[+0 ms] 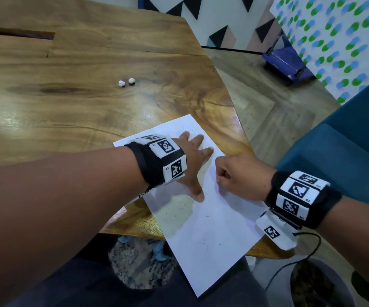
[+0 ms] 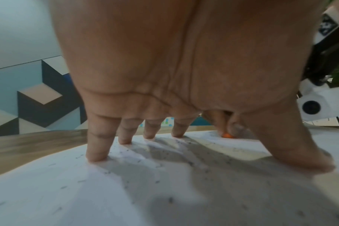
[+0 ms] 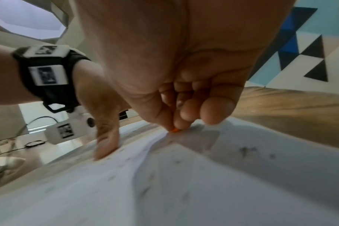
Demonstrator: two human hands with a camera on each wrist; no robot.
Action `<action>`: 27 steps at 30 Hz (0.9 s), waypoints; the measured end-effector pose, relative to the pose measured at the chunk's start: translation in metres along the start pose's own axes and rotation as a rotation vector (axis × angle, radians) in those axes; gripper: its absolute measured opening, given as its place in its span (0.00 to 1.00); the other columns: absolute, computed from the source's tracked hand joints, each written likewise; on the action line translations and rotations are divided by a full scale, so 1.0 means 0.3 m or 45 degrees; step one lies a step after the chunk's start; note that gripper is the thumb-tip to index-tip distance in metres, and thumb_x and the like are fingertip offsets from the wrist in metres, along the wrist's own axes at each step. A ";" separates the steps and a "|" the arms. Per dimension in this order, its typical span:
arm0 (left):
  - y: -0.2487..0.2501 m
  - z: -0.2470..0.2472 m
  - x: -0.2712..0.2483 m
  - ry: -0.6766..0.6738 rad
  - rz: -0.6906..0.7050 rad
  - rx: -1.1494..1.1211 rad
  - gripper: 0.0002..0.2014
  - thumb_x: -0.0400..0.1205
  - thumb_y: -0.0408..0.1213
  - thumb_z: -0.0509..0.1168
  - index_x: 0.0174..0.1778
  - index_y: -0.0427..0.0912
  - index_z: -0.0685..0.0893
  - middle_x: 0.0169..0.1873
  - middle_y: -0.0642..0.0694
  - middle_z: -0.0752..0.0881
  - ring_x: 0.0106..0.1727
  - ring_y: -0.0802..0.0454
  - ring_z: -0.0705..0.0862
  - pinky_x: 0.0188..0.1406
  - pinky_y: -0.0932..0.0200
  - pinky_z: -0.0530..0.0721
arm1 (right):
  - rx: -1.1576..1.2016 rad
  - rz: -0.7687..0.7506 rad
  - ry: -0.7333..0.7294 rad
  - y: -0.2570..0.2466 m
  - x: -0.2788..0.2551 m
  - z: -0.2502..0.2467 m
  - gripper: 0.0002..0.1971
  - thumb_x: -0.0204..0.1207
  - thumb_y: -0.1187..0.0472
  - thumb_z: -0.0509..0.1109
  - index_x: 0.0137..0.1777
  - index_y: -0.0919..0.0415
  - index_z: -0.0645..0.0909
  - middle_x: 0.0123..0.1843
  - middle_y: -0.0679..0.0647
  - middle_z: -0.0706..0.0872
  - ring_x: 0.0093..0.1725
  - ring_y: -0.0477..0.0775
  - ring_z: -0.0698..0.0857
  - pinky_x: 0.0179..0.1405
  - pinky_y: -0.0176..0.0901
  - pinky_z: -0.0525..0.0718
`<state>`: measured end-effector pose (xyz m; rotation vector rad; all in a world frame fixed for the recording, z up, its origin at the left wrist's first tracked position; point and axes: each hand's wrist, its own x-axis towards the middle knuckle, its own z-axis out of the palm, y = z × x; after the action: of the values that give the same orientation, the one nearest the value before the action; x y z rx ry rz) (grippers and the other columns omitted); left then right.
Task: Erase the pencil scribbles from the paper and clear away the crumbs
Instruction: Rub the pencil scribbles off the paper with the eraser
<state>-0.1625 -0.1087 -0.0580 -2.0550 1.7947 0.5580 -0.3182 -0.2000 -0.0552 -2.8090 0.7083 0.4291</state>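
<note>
Two hands were at work on a white rectangular sheet of paper [image 1: 212, 220] that lay slantwise on the near corner of a brown wooden table [image 1: 72, 103], its nearest corner hanging past the table edge. The left hand [image 1: 190, 160] had its fingers [image 2: 98, 146] spread and straight, their tips and the thumb pressed down on the far half of the sheet, the palm arched above it. The right hand [image 1: 236, 176], just beside the left and apart from it, was curled tight, its thumb and fingertips pinching a small orange eraser [image 3: 175, 130] whose tip alone showed, touching the paper; in the left wrist view the same orange tip [image 2: 227, 135] peeked out under the fingers beyond the left thumb. Small dark eraser crumbs [image 2: 157, 165] were scattered over the sheet, around both hands and toward the near end. Any remaining pencil marks were too faint and blurred to tell from the crumbs. Both wrists wore black bands with white coded tags [image 1: 296, 191]. Farther back on the table, well apart from the sheet, sat two small white balls [image 1: 126, 82], side by side and nearly touching.
</note>
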 end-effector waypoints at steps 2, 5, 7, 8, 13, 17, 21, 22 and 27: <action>-0.004 0.005 0.001 0.014 0.007 -0.012 0.67 0.65 0.75 0.75 0.91 0.57 0.41 0.90 0.46 0.43 0.90 0.35 0.42 0.77 0.29 0.72 | -0.004 0.057 0.070 0.006 0.030 -0.024 0.05 0.76 0.56 0.65 0.39 0.51 0.77 0.36 0.48 0.84 0.37 0.52 0.83 0.36 0.50 0.85; -0.010 0.013 0.004 0.027 0.016 -0.022 0.67 0.65 0.75 0.75 0.91 0.58 0.40 0.90 0.46 0.42 0.90 0.34 0.41 0.77 0.28 0.70 | -0.035 0.066 0.102 -0.005 0.051 -0.046 0.04 0.77 0.57 0.64 0.41 0.53 0.77 0.37 0.49 0.84 0.38 0.54 0.83 0.38 0.49 0.85; -0.013 0.017 0.008 0.025 0.020 -0.032 0.67 0.65 0.75 0.75 0.90 0.58 0.39 0.90 0.46 0.40 0.90 0.34 0.40 0.78 0.27 0.68 | -0.049 0.021 0.053 -0.035 0.030 -0.035 0.05 0.78 0.56 0.64 0.40 0.51 0.74 0.37 0.50 0.83 0.38 0.55 0.83 0.39 0.51 0.85; -0.014 0.018 0.010 0.015 0.022 -0.034 0.67 0.65 0.75 0.75 0.90 0.58 0.39 0.90 0.46 0.39 0.90 0.34 0.39 0.78 0.27 0.68 | -0.050 -0.017 0.008 -0.054 0.015 -0.022 0.06 0.79 0.56 0.63 0.40 0.51 0.72 0.36 0.50 0.83 0.38 0.55 0.83 0.39 0.52 0.84; -0.020 0.029 0.016 0.041 0.050 -0.005 0.67 0.65 0.78 0.73 0.90 0.58 0.39 0.91 0.45 0.39 0.90 0.33 0.41 0.83 0.25 0.58 | -0.031 -0.137 -0.085 -0.089 -0.009 0.002 0.05 0.78 0.54 0.62 0.42 0.52 0.76 0.37 0.49 0.85 0.39 0.54 0.83 0.39 0.52 0.84; -0.028 0.034 0.011 0.075 0.066 -0.047 0.66 0.65 0.76 0.73 0.90 0.60 0.40 0.91 0.44 0.42 0.90 0.33 0.43 0.82 0.24 0.57 | -0.005 0.023 0.095 -0.023 0.079 -0.044 0.04 0.77 0.56 0.65 0.42 0.53 0.80 0.38 0.49 0.85 0.41 0.55 0.84 0.43 0.51 0.86; -0.027 0.037 0.011 0.075 0.062 -0.073 0.65 0.65 0.76 0.74 0.90 0.61 0.41 0.91 0.45 0.41 0.90 0.33 0.41 0.81 0.22 0.59 | 0.002 0.042 0.110 -0.018 0.090 -0.044 0.04 0.77 0.55 0.64 0.42 0.52 0.80 0.40 0.50 0.86 0.42 0.56 0.85 0.44 0.52 0.87; -0.027 0.036 0.010 0.062 0.059 -0.081 0.65 0.65 0.76 0.74 0.90 0.61 0.41 0.91 0.45 0.40 0.90 0.34 0.40 0.82 0.22 0.58 | -0.016 0.007 0.087 -0.033 0.074 -0.034 0.05 0.77 0.55 0.64 0.43 0.52 0.79 0.40 0.49 0.86 0.42 0.56 0.84 0.43 0.51 0.86; -0.025 0.032 0.014 0.026 0.053 -0.074 0.67 0.65 0.76 0.74 0.90 0.60 0.38 0.90 0.46 0.36 0.90 0.34 0.37 0.82 0.20 0.56 | -0.038 -0.156 -0.062 -0.091 0.015 -0.004 0.06 0.80 0.54 0.64 0.42 0.51 0.76 0.34 0.45 0.79 0.36 0.50 0.78 0.36 0.45 0.75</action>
<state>-0.1551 -0.1065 -0.0683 -2.0724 1.8572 0.6102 -0.3006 -0.1786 -0.0520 -2.8396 0.5203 0.4874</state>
